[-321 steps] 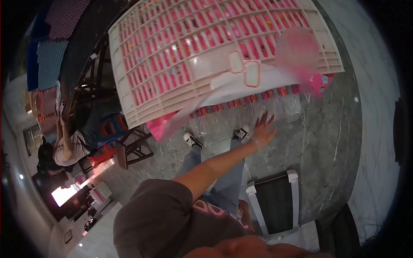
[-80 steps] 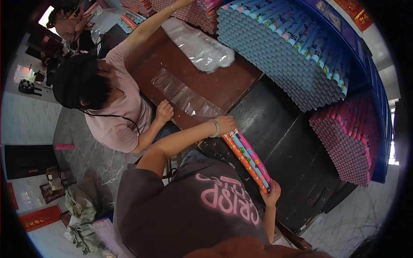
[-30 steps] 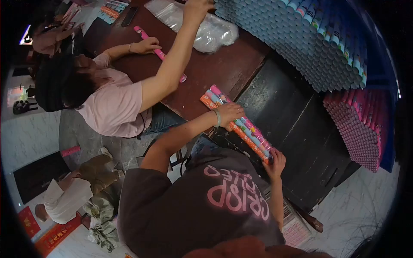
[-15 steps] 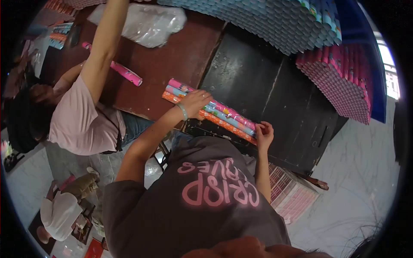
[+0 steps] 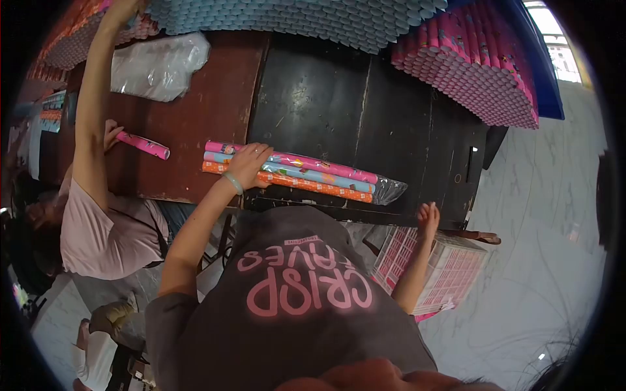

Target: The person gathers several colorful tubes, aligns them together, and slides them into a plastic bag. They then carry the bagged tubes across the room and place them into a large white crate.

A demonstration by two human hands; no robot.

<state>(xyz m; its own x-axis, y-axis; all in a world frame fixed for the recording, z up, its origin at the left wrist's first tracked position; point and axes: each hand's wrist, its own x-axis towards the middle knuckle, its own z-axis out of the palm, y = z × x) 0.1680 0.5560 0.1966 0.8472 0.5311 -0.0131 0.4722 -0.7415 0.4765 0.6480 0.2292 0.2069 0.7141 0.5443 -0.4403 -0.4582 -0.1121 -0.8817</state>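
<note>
Three rolls of patterned wrapping paper, pink, light blue and orange [image 5: 326,181], lie side by side in a clear plastic sleeve near the table's front edge. My left hand [image 5: 249,166], a pale bracelet at its wrist, is closed over them left of the middle. The loose end of the sleeve [image 5: 390,190] sticks out crumpled past the rolls' right ends. Beyond that end, my right hand [image 5: 428,218] is apart from the sleeve, over the table's front edge. Its fingers are loosely bent and a little apart, with nothing visible in them.
Blue rolls [image 5: 300,16] and pink rolls [image 5: 466,55] are stacked at the back. A co-worker's hand [image 5: 112,133] touches a pink roll [image 5: 147,146] at left, near clear plastic bags [image 5: 156,68]. A pink-and-white crate [image 5: 450,270] stands below the table.
My right hand has left the rolls' right end and moved right, exposing the loose sleeve end. The rolls lie straighter across the view. The co-worker's hand is now at the single pink roll.
</note>
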